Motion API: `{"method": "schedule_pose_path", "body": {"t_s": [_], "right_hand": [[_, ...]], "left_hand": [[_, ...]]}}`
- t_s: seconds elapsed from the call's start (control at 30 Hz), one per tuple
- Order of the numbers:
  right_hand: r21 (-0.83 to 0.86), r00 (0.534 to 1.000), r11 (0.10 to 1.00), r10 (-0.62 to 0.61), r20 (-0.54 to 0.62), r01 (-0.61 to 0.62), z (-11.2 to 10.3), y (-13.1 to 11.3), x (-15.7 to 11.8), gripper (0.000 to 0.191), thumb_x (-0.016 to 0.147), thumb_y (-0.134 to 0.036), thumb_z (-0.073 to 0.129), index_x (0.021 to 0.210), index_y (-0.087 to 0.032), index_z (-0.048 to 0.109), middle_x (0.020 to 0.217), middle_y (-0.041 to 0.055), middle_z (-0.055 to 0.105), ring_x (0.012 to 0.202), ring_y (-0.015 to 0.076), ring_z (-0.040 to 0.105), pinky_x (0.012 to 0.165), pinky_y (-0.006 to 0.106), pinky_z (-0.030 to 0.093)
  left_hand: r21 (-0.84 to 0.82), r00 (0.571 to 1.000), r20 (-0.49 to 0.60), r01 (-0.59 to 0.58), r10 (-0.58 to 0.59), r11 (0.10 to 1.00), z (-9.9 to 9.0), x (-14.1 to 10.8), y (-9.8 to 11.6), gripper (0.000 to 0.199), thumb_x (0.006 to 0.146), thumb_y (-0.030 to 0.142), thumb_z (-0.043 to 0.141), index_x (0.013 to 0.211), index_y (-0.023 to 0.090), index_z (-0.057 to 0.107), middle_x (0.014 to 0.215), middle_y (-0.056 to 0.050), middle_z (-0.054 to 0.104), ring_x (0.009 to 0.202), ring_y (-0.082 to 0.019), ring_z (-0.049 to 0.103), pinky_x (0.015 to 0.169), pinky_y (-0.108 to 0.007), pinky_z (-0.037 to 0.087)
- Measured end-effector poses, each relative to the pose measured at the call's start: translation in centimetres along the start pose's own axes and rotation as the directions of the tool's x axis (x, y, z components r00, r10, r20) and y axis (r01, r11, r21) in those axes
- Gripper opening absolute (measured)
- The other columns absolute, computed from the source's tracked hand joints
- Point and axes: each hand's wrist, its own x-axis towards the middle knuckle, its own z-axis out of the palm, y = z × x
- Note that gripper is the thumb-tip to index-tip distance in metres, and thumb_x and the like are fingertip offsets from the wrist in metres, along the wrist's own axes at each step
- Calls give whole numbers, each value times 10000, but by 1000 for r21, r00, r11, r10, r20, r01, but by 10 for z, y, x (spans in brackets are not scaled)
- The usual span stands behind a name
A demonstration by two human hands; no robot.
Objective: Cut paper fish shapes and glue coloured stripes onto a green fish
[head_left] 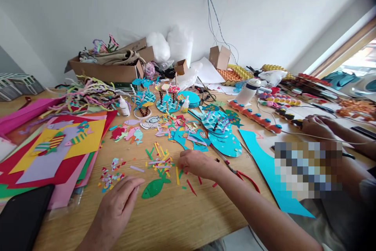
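Green paper fish (154,187), one: lying flat on the wooden counter (182,223), between the two hands, its tail pointing away to the right.

Left hand (119,200): resting just left of the green fish, fingertips stopping close to its head; grip looking narrow, fingers lying together. Whether it is holding anything, I cannot tell.

Right hand (196,163): reaching in beyond and to the right of the green fish, fingers bending down at the edge of the paper strips (158,161). Whether its grip is closing on a strip, I cannot tell.

Paper strips, yellow, green and lilac: lying in a loose heap just beyond the green fish.

Red strips (191,187), several: lying to the right of the green fish.

Small paper bits (110,174), mixed colours: scattering to the left of the green fish.

Coloured sheets (96,137), overlapping: spreading farther left of the green fish, carrying striped paper fish (55,141).

Phone (25,215), black: lying far left of the green fish.

Red-handled tool (248,178), one: lying well right of the green fish.

Blue sheet (258,161), curved along one edge: lying farther right of the green fish.

White bottle (124,107), small: standing well beyond the green fish, leftward.

Co-worker's hands (319,125): working far right of the green fish.
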Motion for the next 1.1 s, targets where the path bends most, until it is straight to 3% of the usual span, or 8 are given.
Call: {"method": "schedule_pose_path", "body": {"t_s": [0.23, 0.37, 0.47, 0.6, 0.83, 1.1], "right_hand": [[-34, 1000, 999, 14, 19, -14, 3, 5, -3, 158, 747, -112, 531, 809, -197, 649, 858, 32, 628, 778, 163, 582, 557, 205, 358], [-57, 996, 995, 78, -31, -80, 2, 8, -10, 147, 787, -126, 487, 815, -171, 623, 887, 63, 622, 788, 179, 585, 581, 225, 368], [-64, 990, 991, 115, -82, -120, -1, 5, -12, 197, 800, -99, 457, 921, -168, 597, 956, 86, 600, 817, 192, 581, 580, 235, 366], [-35, 997, 998, 46, -69, -49, -6, -3, -4, 230, 805, -133, 497, 998, -217, 588, 998, 50, 588, 859, 174, 574, 605, 219, 372], [-1, 999, 999, -43, 0, 43, -8, -1, 14, 169, 777, -132, 546, 901, -204, 635, 916, 26, 598, 814, 153, 567, 612, 207, 367], [16, 999, 999, -37, 19, 37, -3, 4, 16, 132, 766, -114, 522, 823, -183, 619, 870, 30, 613, 747, 147, 569, 579, 211, 358]], "left_hand": [[-24, 999, 25, 25, -25, 999, 1, -2, 0, 178, 850, 207, 420, 854, 208, 597, 726, -3, 703, 660, -124, 673, 635, -172, 529], [-48, 997, 50, 56, -53, 997, 3, -2, 0, 183, 853, 245, 419, 849, 222, 600, 723, -2, 704, 652, -133, 675, 612, -184, 534], [-52, 997, 63, 55, -51, 997, 3, -2, 0, 185, 857, 248, 415, 851, 224, 599, 725, -4, 705, 653, -134, 675, 610, -187, 534], [-67, 996, 80, 46, -41, 997, 6, -1, 4, 190, 865, 245, 413, 862, 218, 601, 726, -5, 696, 661, -126, 670, 603, -172, 528], [-90, 993, 102, 71, -62, 993, 11, -3, 4, 194, 865, 252, 426, 866, 226, 618, 757, -7, 695, 697, -127, 668, 638, -173, 523], [-81, 992, 101, 79, -71, 994, 10, -2, 3, 217, 872, 287, 420, 840, 219, 624, 742, -7, 702, 680, -124, 670, 632, -168, 525]]}}
